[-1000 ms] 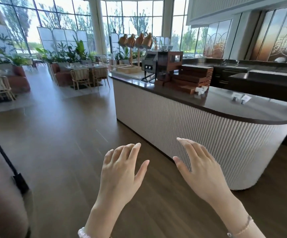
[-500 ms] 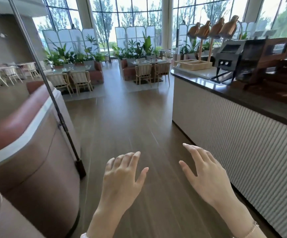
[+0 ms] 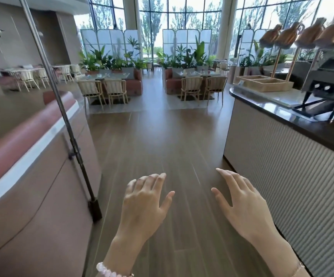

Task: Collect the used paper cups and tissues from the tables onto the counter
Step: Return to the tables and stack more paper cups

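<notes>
Head view.
- left hand (image 3: 144, 204): fingers relaxed and spread, palm down, holding nothing.
- right hand (image 3: 240, 204): likewise loose and empty, the nearer one to the counter (image 3: 282, 156), just off its ribbed front.
- floor (image 3: 162, 136): wooden aisle running along the counter.
- tables (image 3: 200, 73): set with chairs, well beyond the counter's far end, by the windows.
- paper cups and tissues: none in either hand; whatever lay on the tables was too blurred to name.
- step, as judged: the walk out to fetch; collecting not yet begun.
- next move called for: passing the counter's end, reaching the tables, then picking out used items.
</notes>
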Tool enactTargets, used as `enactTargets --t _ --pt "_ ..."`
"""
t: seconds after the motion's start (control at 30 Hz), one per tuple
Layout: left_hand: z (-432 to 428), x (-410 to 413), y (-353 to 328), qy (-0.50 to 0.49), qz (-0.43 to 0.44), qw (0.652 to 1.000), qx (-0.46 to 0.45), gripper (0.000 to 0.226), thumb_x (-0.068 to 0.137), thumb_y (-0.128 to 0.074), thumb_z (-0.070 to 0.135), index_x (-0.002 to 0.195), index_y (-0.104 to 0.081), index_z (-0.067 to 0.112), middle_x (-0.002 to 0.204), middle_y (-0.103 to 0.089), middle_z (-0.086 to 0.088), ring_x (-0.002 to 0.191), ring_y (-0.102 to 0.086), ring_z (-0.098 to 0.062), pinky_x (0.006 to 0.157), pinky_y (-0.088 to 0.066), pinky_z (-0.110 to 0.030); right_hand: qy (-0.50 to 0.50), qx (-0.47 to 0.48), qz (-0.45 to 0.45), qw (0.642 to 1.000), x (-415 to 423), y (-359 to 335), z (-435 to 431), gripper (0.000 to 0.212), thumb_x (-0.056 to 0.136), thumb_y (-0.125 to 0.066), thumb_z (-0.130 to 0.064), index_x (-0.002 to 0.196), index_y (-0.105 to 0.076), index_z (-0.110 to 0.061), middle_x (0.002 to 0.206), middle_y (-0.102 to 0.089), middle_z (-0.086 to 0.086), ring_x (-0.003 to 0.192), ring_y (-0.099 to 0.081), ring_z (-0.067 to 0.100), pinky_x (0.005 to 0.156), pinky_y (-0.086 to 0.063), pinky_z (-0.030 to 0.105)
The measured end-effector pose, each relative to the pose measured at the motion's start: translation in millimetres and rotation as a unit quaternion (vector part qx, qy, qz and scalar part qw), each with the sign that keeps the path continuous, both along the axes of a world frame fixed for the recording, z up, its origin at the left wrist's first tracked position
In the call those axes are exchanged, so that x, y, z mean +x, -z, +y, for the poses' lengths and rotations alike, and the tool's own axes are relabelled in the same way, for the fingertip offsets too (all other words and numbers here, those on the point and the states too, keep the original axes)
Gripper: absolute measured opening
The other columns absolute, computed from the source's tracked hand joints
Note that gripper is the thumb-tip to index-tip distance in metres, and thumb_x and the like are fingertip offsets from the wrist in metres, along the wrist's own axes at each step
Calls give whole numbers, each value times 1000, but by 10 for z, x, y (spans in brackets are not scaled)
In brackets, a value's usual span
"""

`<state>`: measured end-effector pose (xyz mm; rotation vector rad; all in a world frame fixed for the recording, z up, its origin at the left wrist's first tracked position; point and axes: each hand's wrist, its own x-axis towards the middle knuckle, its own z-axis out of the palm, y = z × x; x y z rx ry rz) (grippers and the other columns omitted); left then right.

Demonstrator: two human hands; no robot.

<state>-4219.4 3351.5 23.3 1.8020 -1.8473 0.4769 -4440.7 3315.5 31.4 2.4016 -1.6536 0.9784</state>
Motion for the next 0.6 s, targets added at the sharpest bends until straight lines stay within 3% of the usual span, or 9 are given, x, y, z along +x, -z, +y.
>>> enactTargets --t 0.6 --pt "-4162 1732 -233 32 -10 999 -31 50 86 -37 49 115 -64 18 108 -67 4 98 -64 -22 88 -49 -42 5 -27 -12 1000 1752 -204 -4074 52 87 -35 -53 128 -50 -26 125 -59 -11 115 -55 14 82 -51 34"
